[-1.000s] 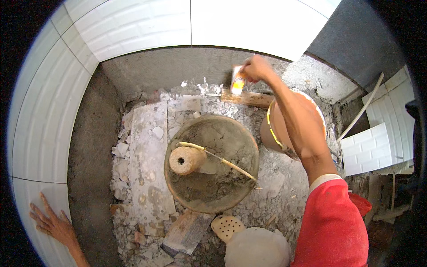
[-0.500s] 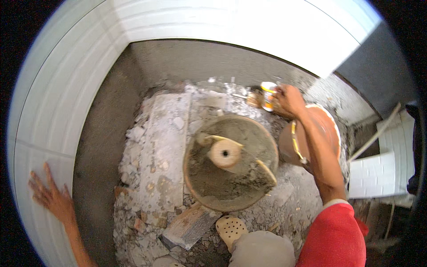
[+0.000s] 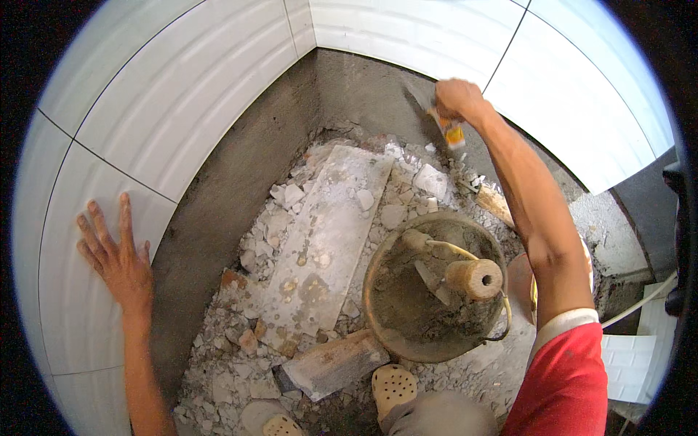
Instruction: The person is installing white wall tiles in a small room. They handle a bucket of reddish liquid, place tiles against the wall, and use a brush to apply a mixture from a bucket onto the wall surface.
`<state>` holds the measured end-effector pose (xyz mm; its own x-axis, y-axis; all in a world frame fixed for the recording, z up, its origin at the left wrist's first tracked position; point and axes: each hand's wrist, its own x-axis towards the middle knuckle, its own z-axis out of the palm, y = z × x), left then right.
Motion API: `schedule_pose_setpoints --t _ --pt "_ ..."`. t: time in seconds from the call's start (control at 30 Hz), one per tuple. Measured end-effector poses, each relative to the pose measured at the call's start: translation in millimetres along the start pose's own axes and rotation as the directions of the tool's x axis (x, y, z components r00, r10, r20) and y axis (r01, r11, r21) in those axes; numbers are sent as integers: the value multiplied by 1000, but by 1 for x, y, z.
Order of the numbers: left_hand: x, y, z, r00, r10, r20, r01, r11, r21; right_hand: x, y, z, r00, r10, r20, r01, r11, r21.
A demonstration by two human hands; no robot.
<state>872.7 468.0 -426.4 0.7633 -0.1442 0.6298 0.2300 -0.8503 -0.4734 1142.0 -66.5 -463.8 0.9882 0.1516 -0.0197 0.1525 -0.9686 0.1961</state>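
My left hand [image 3: 120, 265] lies flat on the white wall tile [image 3: 80, 320] at the left, fingers spread and holding nothing. Up by the far wall, my right hand [image 3: 459, 99] is closed around a scraper-like tool [image 3: 452, 135]. Its lower part is yellow, orange and white, and a thin grey blade seems to point up and left; motion blurs the details. The tool is in front of the bare grey cement strip [image 3: 363, 81] beneath the tiles. Below my right forearm stands a round basin [image 3: 369, 305] of wet grey mortar, with a wooden-handled trowel [image 3: 474, 279] in it.
A long pale board [image 3: 331, 240] lies on rubble left of the basin. Nearer me are a wooden block [image 3: 338, 363] and my beige clogs [image 3: 392, 386]. Right of the basin, my arm partly covers a bucket [image 3: 520, 280]. A wooden handle [image 3: 496, 203] lies behind the basin.
My right hand has risen from beside the bucket to the far wall, carrying the yellow-and-white tool. My left hand stays flat on the tiles. The whole view has shifted.
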Motion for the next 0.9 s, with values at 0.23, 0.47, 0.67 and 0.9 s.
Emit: schedule_pose_setpoints --t 0.23,0.47,0.67,0.9 --pt "-3 0 2 1000 -28 10 28 999 -24 -87 36 1 984 105 -145 -132 974 -185" --pt "-2 -4 4 999 -8 -37 7 999 -41 -344 139 10 789 483 -379 -349 861 371" --pt "-25 0 14 999 -18 50 22 996 -83 -473 172 45 832 553 -34 -553 825 -112" --pt "-108 11 41 875 345 340 -236 917 -322 -448 173 108 893 407 191 -410 912 -26"
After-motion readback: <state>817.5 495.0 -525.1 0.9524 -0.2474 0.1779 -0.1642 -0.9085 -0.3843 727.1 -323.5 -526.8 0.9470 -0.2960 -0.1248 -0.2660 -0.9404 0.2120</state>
